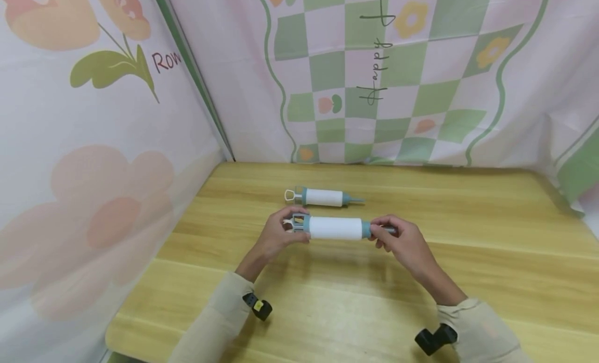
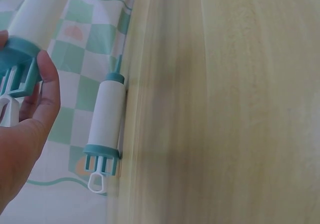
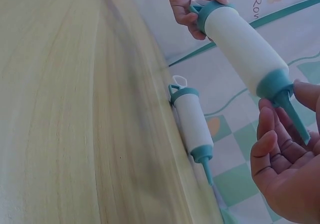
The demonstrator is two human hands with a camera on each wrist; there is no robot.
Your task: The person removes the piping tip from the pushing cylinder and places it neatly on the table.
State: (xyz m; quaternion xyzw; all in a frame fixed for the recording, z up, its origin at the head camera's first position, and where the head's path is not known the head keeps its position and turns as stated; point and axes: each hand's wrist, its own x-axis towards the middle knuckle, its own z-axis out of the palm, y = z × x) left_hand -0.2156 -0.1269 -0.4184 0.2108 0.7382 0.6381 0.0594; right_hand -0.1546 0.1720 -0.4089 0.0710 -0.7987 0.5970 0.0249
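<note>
Pale sleeves (image 1: 210, 319), each with a black wrist device (image 1: 436, 339) beside its cuff, lie nearest the head camera. Left hand (image 1: 273, 238): partly closed — thumb on the near side, fingers on the far side — gripping the teal frame (image 1: 306, 222) of a syringe-like applicator (image 1: 335, 228). Right hand (image 1: 406, 242): thumb and fingertips pinch the collar (image 3: 274, 83) at the base of the nozzle (image 3: 295, 116), the remaining fingers loosely bent. The applicator is thus held by both ends, roughly level, above the worktop (image 1: 337, 311). The step in hand appears to be handling of the collar; a next move there would call for a firm left grip and a light turn or release by the right fingertips. Just beyond lies a second applicator (image 1: 324, 197), its tip likewise towards the right — close enough to limit lowering on that side. Patterned curtains (image 1: 449, 92) rise behind the worktop's far edge, well apart from both hands and seemingly no obstacle.
</note>
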